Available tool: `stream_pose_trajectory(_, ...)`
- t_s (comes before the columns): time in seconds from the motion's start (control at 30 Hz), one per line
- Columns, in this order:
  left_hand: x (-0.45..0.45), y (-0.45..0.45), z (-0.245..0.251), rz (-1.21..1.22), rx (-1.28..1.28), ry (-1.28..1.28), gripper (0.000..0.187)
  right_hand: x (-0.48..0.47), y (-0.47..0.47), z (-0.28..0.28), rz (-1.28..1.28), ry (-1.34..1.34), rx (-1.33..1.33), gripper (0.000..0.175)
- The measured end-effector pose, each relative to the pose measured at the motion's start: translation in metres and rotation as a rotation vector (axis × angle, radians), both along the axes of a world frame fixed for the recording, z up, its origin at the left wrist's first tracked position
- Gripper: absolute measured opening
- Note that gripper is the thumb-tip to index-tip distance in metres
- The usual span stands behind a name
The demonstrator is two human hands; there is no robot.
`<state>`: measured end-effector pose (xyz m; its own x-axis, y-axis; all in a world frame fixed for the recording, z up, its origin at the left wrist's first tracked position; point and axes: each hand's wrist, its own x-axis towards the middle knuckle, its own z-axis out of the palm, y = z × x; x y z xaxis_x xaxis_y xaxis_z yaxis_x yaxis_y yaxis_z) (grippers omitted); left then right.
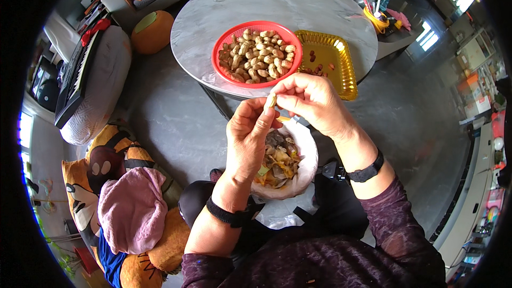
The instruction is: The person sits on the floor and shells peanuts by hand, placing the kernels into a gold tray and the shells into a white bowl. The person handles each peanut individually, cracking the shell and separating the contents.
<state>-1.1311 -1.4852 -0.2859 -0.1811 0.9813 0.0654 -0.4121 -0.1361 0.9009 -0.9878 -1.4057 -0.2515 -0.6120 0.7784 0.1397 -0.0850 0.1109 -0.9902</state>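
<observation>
Between the fingertips of both hands is an unshelled peanut (272, 100). My left hand (252, 128) pinches it from below and the left, while my right hand (310, 102) grips its right side. Just beyond the hands, a red plastic basket (257, 85) full of unshelled peanuts stands on the round grey table. To its right lies a gold tray (338, 60) with several shelled, reddish peanut kernels (318, 70), partly hidden behind my right hand. Below the hands stands a bin with a white liner (309, 156), holding shells and other scraps.
The round table (208, 12) bears a yellow holder (376, 22) with bottles and pens at the far right. A plush tiger (80, 204) with a pink cloth (132, 210) on it is at my left. Beyond it, a keyboard (78, 76) rests on a padded seat.
</observation>
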Motion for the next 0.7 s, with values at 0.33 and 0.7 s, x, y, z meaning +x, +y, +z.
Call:
stream_pose_trajectory(0.33, 0.011, 0.0, -0.003, -0.012, 0.006, 0.08, 0.022, 0.007, -0.007, -0.005, -0.042, -0.001, 0.01, 0.002)
stream_pose_trajectory(0.7, 0.011, 0.0, -0.018, 0.189, 0.141, 0.492, 0.011, -0.001, -0.015, -0.013, -0.113, 0.08, -0.099, 0.007)
